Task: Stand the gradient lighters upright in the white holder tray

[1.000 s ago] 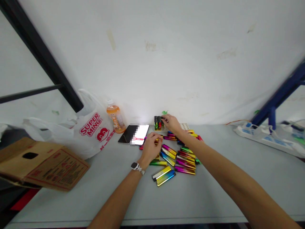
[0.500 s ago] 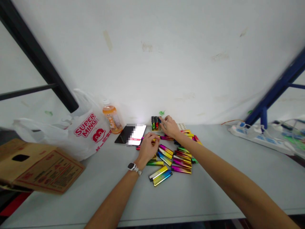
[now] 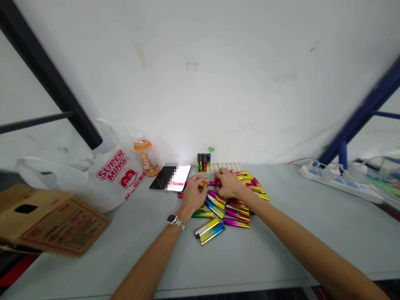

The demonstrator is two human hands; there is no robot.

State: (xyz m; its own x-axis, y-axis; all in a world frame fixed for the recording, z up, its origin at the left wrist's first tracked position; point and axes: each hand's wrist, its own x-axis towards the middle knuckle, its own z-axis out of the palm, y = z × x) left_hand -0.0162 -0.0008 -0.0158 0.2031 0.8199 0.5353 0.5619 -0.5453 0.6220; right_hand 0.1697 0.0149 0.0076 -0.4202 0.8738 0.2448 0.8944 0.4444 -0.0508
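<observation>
A magenta metallic lighter [image 3: 213,183] shows between my two hands. My left hand [image 3: 195,193], a watch on its wrist, is closed at the lighter's left end. Closed fingers of my right hand [image 3: 228,183] grip its dark right end. Around and below them lie many shiny lighters in gold, blue, green and magenta, such as a blue-and-gold lighter [image 3: 213,234] at the front. Behind the hands, a pale rack with rows of holes [image 3: 225,167] has several upright lighters [image 3: 203,162] at its left end. My right hand hides part of the pile.
Left of the pile are a tablet [image 3: 162,178] with a partly blurred screen, an orange drink bottle [image 3: 146,158], a white plastic bag [image 3: 106,179] and a cardboard box [image 3: 62,225]. A power strip [image 3: 337,181] lies at the right, near a blue post [image 3: 359,116].
My right hand has come down from the rack to the magenta lighter beside my left hand. A blue-topped lighter now stands uncovered in the rack. My left hand has barely moved.
</observation>
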